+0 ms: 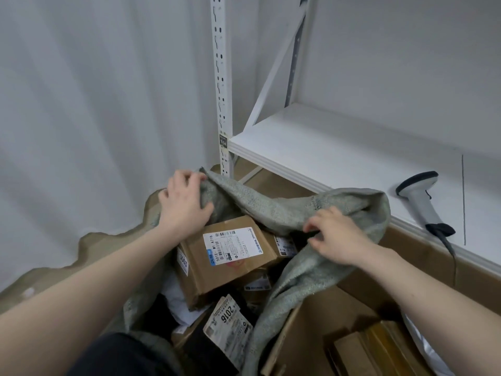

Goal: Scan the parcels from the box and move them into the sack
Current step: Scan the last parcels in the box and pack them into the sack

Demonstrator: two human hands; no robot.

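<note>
left hand (pixel 184 202) gripping sack (pixel 292 213) rim, centre-left | right hand (pixel 334 234) pinching rim, centre-right | parcel (pixel 230 253) inside, between

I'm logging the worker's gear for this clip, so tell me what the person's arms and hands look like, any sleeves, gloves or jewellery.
Both forearms are bare up to the frame edge; no sleeves show. The left hand and right hand wear no gloves, and no rings, watch or wristband are visible. Dark clothing shows at the bottom edge, below the left arm.
</note>
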